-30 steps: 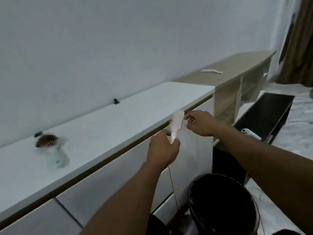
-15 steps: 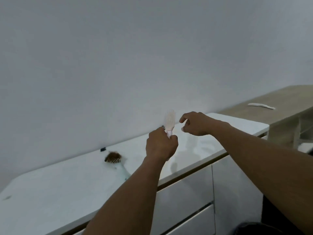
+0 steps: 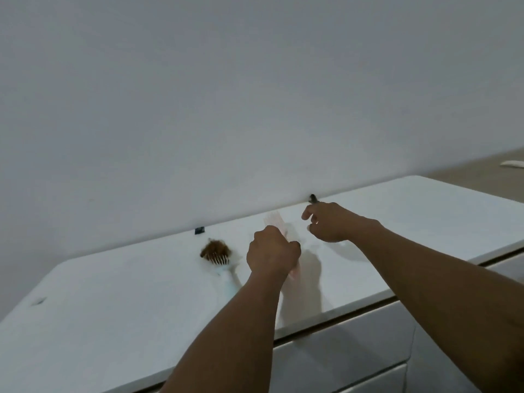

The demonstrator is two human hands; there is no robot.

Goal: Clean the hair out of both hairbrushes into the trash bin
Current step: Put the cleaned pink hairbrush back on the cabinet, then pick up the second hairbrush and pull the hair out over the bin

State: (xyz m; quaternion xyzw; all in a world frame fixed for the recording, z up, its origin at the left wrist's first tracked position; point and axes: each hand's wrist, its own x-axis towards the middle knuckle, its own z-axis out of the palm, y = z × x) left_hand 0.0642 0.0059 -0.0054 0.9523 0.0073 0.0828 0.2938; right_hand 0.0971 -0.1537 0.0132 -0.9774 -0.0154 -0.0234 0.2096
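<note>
My left hand is closed around the handle of a pale pink hairbrush, held low over the white cabinet top; the brush is blurred by motion. To its left a light blue hairbrush lies on the cabinet top, its head packed with brown hair. My right hand hovers to the right of the pink brush with fingers loosely curled and nothing visible in it. The trash bin is out of view.
A plain wall rises behind the cabinet. Two small dark clips sit where the top meets the wall. Drawer fronts show below the front edge. A wooden shelf with a white object lies far right.
The view has swung up and left, away from the bin. My left hand has carried the pink brush over the cabinet top and lowered it near the blue brush. My right hand has drawn off the brush.
</note>
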